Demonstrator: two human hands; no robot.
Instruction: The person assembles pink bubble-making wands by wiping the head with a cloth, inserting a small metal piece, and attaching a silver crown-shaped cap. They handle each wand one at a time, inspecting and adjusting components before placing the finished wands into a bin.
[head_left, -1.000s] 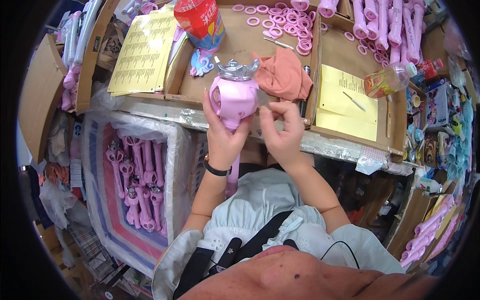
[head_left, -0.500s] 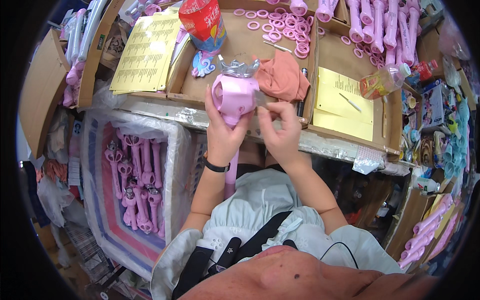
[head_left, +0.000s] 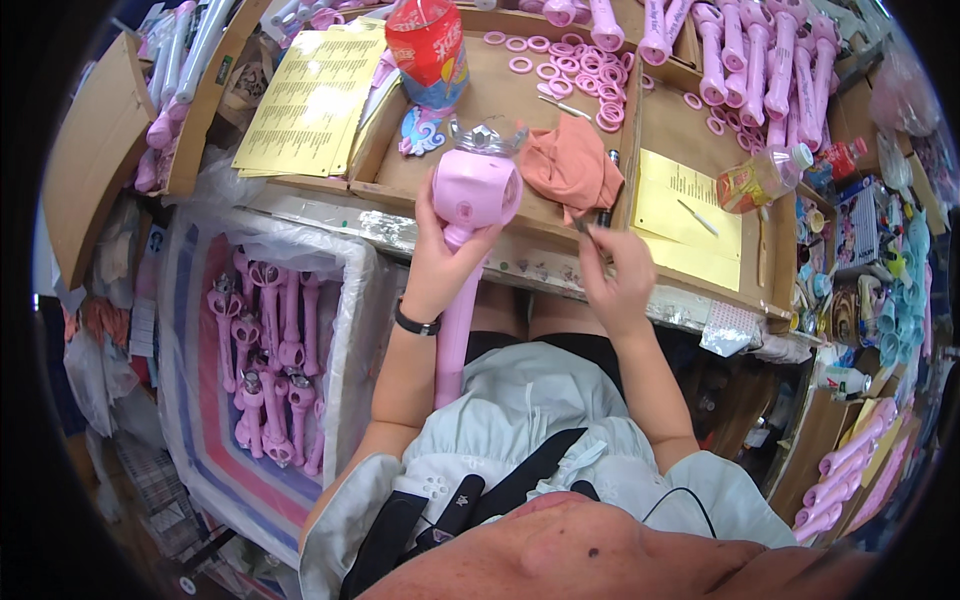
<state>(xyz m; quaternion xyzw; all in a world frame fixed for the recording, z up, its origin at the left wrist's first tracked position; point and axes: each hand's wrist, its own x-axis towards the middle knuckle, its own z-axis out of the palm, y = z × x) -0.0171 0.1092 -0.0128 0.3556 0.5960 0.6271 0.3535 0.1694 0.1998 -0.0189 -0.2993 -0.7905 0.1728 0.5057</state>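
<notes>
My left hand point(head_left: 445, 265) is closed around the neck of a pink toy wand point(head_left: 468, 188), held upright over my lap. Its round hollow head carries a silver crown point(head_left: 487, 139), and its handle runs down past my wrist. To the right, my right hand point(head_left: 620, 275) is apart from the wand, thumb and fingers pinched on a small thin grey piece point(head_left: 583, 229) whose kind is unclear. An orange cloth point(head_left: 570, 167) lies crumpled just beyond that hand, beside a dark pen-like stick point(head_left: 604, 216).
Ahead, a cardboard tray point(head_left: 500, 92) holds pink rings point(head_left: 600, 80), a red bag point(head_left: 428, 45) and printed yellow sheets point(head_left: 305, 105). A plastic bottle point(head_left: 760, 180) leans at right. Finished-looking wands point(head_left: 270, 400) lie in a plastic-lined bin point(head_left: 352, 300) at left.
My right hand has drawn away from the wand's head toward the right. The wand has turned in my left hand, so its round opening now faces right.
</notes>
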